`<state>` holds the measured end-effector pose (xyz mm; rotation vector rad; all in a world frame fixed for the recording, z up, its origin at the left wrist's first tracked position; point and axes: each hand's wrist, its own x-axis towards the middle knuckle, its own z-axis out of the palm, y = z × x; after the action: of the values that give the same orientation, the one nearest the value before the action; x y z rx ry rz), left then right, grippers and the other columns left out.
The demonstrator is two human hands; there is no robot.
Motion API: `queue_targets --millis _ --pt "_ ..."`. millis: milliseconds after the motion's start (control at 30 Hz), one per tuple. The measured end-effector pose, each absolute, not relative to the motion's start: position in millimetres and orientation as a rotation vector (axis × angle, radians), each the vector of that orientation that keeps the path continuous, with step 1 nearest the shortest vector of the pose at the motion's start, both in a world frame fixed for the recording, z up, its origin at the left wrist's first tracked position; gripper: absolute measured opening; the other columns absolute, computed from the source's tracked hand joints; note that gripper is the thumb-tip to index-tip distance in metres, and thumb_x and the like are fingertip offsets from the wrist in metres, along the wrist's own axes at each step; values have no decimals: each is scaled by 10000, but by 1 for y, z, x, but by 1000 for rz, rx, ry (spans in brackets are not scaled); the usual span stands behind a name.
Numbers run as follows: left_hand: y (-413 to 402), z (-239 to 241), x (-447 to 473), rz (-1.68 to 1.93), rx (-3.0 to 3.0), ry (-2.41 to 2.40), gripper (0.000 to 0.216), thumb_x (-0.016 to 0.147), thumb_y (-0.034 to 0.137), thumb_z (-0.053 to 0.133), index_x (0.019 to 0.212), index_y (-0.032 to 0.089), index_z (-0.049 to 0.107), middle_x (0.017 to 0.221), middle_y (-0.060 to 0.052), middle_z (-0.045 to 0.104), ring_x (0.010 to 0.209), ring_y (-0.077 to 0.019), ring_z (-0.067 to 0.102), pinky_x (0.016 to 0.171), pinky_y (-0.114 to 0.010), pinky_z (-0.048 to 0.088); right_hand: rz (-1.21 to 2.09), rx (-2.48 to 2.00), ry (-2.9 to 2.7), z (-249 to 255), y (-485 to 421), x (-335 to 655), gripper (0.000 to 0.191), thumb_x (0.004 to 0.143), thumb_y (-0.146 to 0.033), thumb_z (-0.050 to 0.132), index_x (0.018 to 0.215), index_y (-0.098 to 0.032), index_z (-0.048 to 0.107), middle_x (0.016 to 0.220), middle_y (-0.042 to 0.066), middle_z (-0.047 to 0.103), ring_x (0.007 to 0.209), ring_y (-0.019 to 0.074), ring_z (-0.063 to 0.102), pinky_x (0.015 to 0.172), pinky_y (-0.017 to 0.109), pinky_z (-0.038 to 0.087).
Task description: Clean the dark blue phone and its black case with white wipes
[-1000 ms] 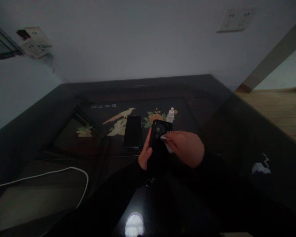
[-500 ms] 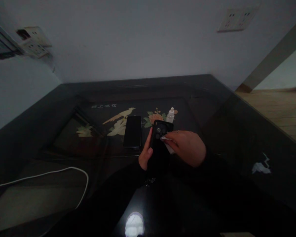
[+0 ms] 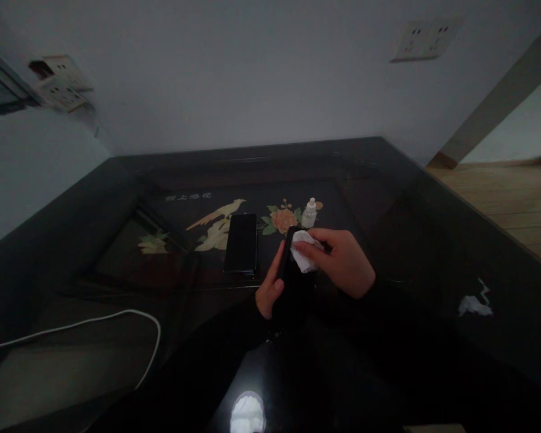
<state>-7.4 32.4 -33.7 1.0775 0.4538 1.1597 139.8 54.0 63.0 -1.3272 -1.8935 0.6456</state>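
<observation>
My left hand (image 3: pixel 269 290) is closed around the left side of a black phone (image 3: pixel 288 264), its thumb lying along the near edge. The phone is tilted, and its camera lenses are out of sight behind a crumpled white tissue (image 3: pixel 304 255). My right hand (image 3: pixel 340 258) pinches that tissue against the phone's upper part. Left of the hands, a second dark phone (image 3: pixel 241 243) lies flat on the table. Just beyond my right hand stands a small clear bottle (image 3: pixel 309 214) with a white cap.
The dark glossy table (image 3: pixel 342 156) has a bird and flower pattern. A used scrap of tissue (image 3: pixel 475 305) lies at the right. From the left runs a white cable (image 3: pixel 94 316). Wall sockets (image 3: pixel 426 39) sit behind the table, and a bright reflection shows near the front.
The phone in my left hand has turned, so its camera lenses no longer show. The tissue in my right hand now spreads over the phone's upper part.
</observation>
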Motion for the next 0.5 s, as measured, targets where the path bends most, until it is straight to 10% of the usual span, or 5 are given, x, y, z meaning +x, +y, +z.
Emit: queue_targets --millis 300,500 --pt "32 -17 -9 1043 750 433 838 745 459 550 1390 405 19 1453 -47 275 1173 -351 456 846 -540 453 320 -1297 -2139 76 58 156 207 830 -282 538 706 -147 634 630 0 611 581 109 541 567 213 355" --pt "35 -26 -4 1234 924 453 661 748 444 538 1352 279 324 1451 -3 288 1343 -272 203 1090 -449 202 -67 -1251 -2250 56 55 147 205 868 -182 456 947 -173 645 901 49 669 806 168 602 696 259 419"
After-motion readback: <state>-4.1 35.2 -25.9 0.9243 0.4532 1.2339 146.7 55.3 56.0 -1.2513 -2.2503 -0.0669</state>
